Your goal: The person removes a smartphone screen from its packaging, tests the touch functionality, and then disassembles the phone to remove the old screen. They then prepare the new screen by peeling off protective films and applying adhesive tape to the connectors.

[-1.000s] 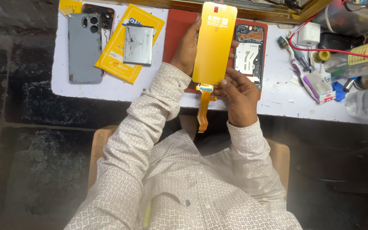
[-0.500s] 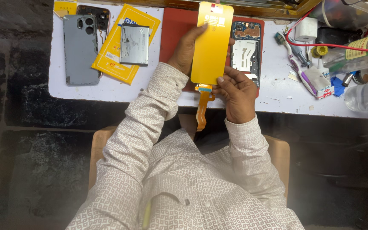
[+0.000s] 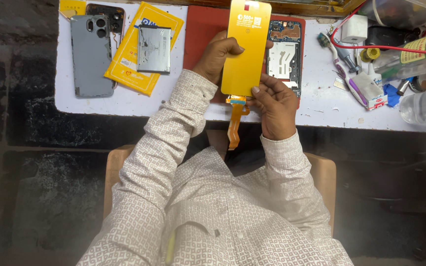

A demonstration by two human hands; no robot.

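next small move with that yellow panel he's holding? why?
Probably lower the yellow panel toward the opened phone and line up the ribbon cable. Both hands grip the panel: left hand on its left edge, right hand at its bottom. It is lifted above the red mat, the cable hangs free, and the phone's insides lie exposed beside it.

Yellow panel (image 3: 246, 47) with orange ribbon cable (image 3: 234, 123) between both hands; red mat (image 3: 200, 29) under left hand (image 3: 216, 54); grey phone back (image 3: 91, 54) and yellow packet (image 3: 129, 69) left of it; white shirt sleeve (image 3: 173, 128) with small brown square pattern
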